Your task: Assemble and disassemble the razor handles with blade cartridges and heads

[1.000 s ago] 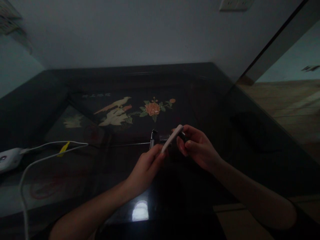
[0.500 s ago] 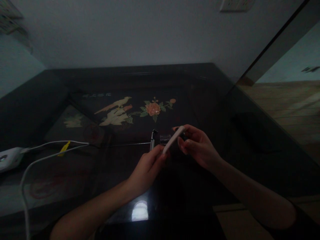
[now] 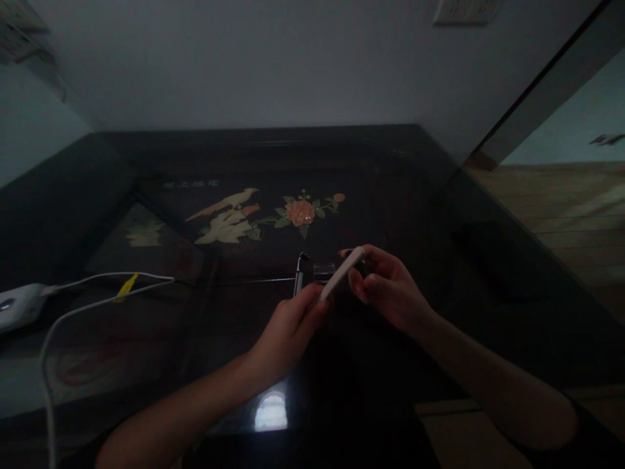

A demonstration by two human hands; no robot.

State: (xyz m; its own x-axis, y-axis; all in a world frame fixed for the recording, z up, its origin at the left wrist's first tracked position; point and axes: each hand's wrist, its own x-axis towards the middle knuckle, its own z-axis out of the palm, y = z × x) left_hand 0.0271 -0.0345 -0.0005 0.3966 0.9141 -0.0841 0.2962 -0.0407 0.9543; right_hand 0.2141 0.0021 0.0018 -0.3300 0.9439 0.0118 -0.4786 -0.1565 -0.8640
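Observation:
A thin, pale slab (image 3: 343,272), seen nearly edge-on and tilted up to the right, is pinched at its lower end by my left hand (image 3: 288,329). It may be a phone, but its faces are turned away. At the slab's upper end, my right hand (image 3: 390,283) has its fingers curled round a small dark thing (image 3: 361,266), too dim to name, held close against the slab. Just beyond my left fingers lies a slim silvery rod with a dark, bent tip (image 3: 299,273). Beside it sits a small clear plastic piece (image 3: 323,270), partly behind the slab.
The glossy dark tabletop (image 3: 273,153) carries an inlaid bird and a pink flower (image 3: 299,213). At left, a white device (image 3: 22,306) joins a white cable (image 3: 73,315) with a yellow tag (image 3: 127,287). A wall socket (image 3: 466,11) is above.
The slab and my right fingers have shifted very slightly to the right, along with the whole view. Both hands keep the same grip.

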